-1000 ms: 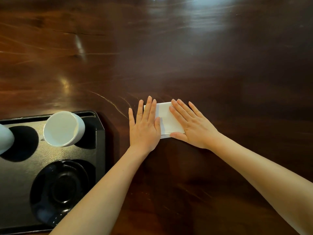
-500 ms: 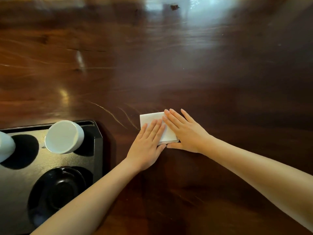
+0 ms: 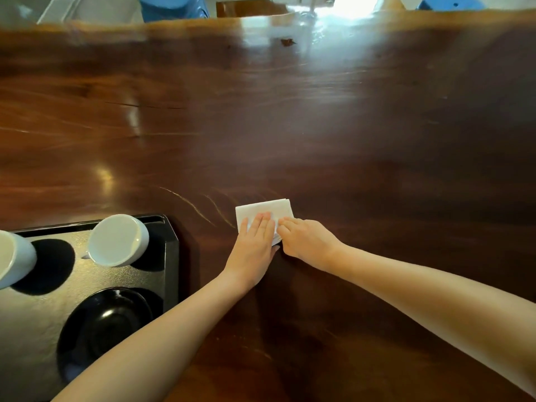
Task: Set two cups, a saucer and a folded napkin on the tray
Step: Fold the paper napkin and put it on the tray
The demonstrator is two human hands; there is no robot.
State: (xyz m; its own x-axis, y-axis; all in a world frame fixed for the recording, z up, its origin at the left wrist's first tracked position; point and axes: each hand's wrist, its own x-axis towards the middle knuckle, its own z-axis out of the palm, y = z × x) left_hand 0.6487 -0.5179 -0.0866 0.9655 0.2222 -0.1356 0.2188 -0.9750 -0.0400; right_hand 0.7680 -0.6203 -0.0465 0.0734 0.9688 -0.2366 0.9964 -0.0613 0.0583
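Left hand (image 3: 255, 245) flat, fingers together, pressed on napkin (image 3: 262, 211); right hand (image 3: 304, 242) curled at napkin's right edge, pinch not discernible. Napkin lain on table, long axis sideways, right of tray (image 3: 171, 256); left hand nearer tray.

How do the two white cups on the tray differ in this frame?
The near cup shows whole, while the far-left cup is cut off by the picture's edge. The near cup stands by the tray's right rim; the far-left cup sits further left. The near cup is closer to the napkin. Both are white, handleless as far as shown, and rest on the black tray.
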